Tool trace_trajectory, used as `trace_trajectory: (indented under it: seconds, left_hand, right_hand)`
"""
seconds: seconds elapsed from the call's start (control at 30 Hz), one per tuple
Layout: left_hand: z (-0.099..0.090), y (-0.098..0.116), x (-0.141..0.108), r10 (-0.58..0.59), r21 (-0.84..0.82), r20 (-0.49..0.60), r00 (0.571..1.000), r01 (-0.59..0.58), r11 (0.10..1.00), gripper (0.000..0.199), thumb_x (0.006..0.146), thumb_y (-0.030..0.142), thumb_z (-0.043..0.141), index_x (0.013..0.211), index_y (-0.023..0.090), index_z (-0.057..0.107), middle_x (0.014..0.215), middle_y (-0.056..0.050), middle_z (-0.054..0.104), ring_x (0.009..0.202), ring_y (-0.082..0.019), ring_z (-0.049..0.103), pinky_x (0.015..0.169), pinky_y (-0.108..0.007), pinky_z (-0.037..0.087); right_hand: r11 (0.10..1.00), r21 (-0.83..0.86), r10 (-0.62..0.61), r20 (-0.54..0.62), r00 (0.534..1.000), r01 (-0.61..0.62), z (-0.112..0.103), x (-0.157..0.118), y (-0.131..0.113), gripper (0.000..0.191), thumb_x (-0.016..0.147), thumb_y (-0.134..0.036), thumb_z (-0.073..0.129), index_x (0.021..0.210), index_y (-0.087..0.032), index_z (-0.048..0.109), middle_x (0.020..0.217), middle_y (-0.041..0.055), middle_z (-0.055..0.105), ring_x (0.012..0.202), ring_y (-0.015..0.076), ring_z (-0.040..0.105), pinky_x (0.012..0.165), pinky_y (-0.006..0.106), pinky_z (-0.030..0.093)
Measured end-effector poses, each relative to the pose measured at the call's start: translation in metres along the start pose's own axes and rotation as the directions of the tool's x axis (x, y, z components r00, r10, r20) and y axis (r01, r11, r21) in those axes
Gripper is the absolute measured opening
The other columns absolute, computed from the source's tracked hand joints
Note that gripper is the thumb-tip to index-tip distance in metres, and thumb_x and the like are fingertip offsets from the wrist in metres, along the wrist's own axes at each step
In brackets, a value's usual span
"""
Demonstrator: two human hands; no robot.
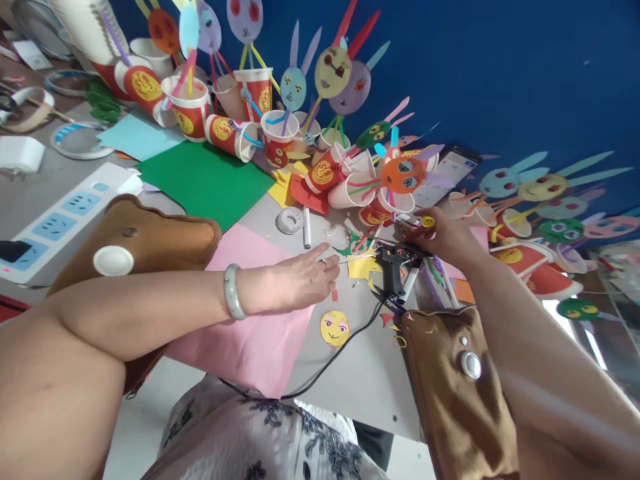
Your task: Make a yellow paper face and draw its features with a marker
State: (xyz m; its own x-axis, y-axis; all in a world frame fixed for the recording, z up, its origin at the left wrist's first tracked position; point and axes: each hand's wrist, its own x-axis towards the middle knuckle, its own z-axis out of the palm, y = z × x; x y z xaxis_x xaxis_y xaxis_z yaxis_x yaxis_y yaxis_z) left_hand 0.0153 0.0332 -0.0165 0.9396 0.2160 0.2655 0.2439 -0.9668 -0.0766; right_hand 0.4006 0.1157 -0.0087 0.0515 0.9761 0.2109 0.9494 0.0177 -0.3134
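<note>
My left hand [303, 277] is over the right edge of the pink paper [240, 347], its fingers closed around one end of a thin white stick [357, 257]. That stick points right, toward the black glue gun [393, 270], above a yellow paper scrap [364, 268]. My right hand [447, 237] is beyond the glue gun among cluttered craft items. Its fingers are curled beside a small yellow round thing [427, 221]; what they grip is partly hidden. A yellow paper face [335, 329] lies on the table in front of my left hand.
Red paper cups [330, 170] with paper-face figures line the blue wall [500, 73]. Brown pouches [145, 243] lie left and right. A power strip [65, 213], green paper [205, 177], white marker [307, 229] and phone [450, 170] surround the work area. A black cord [345, 350] crosses the table.
</note>
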Motion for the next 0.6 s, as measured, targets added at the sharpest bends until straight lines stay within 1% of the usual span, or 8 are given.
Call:
trace_trajectory:
  seconds: [0.07, 0.2, 0.27, 0.4, 0.53, 0.6]
  left_hand:
    - [-0.001, 0.0, 0.001, -0.002, 0.008, 0.033, 0.999, 0.002, 1.0, 0.02, 0.094, 0.009, 0.06, 0.106, 0.016, 0.074, 0.12, -0.012, 0.073, 0.129, -0.028, 0.061, 0.119, -0.051, 0.038]
    - [-0.004, -0.001, 0.001, 0.002, 0.019, 0.112, 0.994, -0.005, 1.0, 0.027, 0.099, 0.011, 0.051, 0.111, 0.018, 0.073, 0.123, -0.01, 0.073, 0.132, -0.028, 0.059, 0.12, -0.051, 0.036]
    - [-0.006, -0.001, 0.0, 0.004, 0.018, 0.103, 0.995, -0.006, 1.0, 0.026, 0.098, 0.011, 0.052, 0.112, 0.018, 0.073, 0.123, -0.01, 0.073, 0.132, -0.027, 0.059, 0.121, -0.05, 0.035]
    - [-0.007, -0.001, -0.002, 0.001, 0.015, 0.052, 0.999, -0.002, 1.0, 0.023, 0.096, 0.01, 0.057, 0.11, 0.018, 0.073, 0.122, -0.01, 0.073, 0.129, -0.026, 0.061, 0.12, -0.048, 0.036]
    - [-0.005, 0.0, -0.002, 0.001, 0.03, 0.074, 0.997, -0.003, 1.0, 0.025, 0.097, 0.01, 0.055, 0.112, 0.018, 0.073, 0.125, -0.01, 0.073, 0.13, -0.026, 0.06, 0.121, -0.049, 0.036]
    - [-0.003, 0.0, -0.002, 0.004, 0.021, 0.064, 0.998, -0.005, 1.0, 0.024, 0.097, 0.01, 0.056, 0.111, 0.017, 0.073, 0.122, -0.01, 0.073, 0.129, -0.026, 0.061, 0.121, -0.049, 0.036]
  right_hand:
    - [0.999, -0.03, 0.048, 0.105, 0.993, -0.045, -0.002, 0.001, -0.003, 0.057, 0.053, -0.009, 0.099, 0.105, -0.012, 0.075, 0.066, 0.0002, 0.069, 0.053, 0.0123, 0.044, 0.065, 0.029, 0.032]
    - [0.995, -0.03, 0.096, 0.164, 0.982, -0.093, -0.006, 0.001, -0.008, 0.057, 0.055, -0.008, 0.096, 0.107, -0.014, 0.074, 0.061, -0.003, 0.065, 0.054, 0.0138, 0.049, 0.067, 0.032, 0.036]
    - [0.994, -0.015, 0.105, 0.178, 0.978, -0.104, -0.008, 0.0, -0.009, 0.056, 0.055, -0.007, 0.096, 0.105, -0.015, 0.073, 0.059, -0.004, 0.065, 0.054, 0.0143, 0.052, 0.068, 0.032, 0.038]
    - [0.992, 0.024, 0.114, 0.209, 0.971, -0.122, -0.011, -0.002, -0.011, 0.052, 0.058, -0.008, 0.094, 0.104, -0.015, 0.071, 0.062, -0.0016, 0.07, 0.055, 0.0146, 0.059, 0.067, 0.033, 0.04]
    - [0.988, 0.013, 0.146, 0.23, 0.962, -0.153, -0.011, 0.001, -0.011, 0.053, 0.06, -0.009, 0.092, 0.107, -0.014, 0.068, 0.064, -0.0002, 0.07, 0.058, 0.0147, 0.06, 0.067, 0.033, 0.042]
    - [0.986, -0.008, 0.165, 0.251, 0.954, -0.168, -0.01, 0.002, -0.011, 0.055, 0.061, -0.008, 0.092, 0.109, -0.015, 0.066, 0.065, 0.0, 0.071, 0.06, 0.016, 0.062, 0.068, 0.033, 0.044]
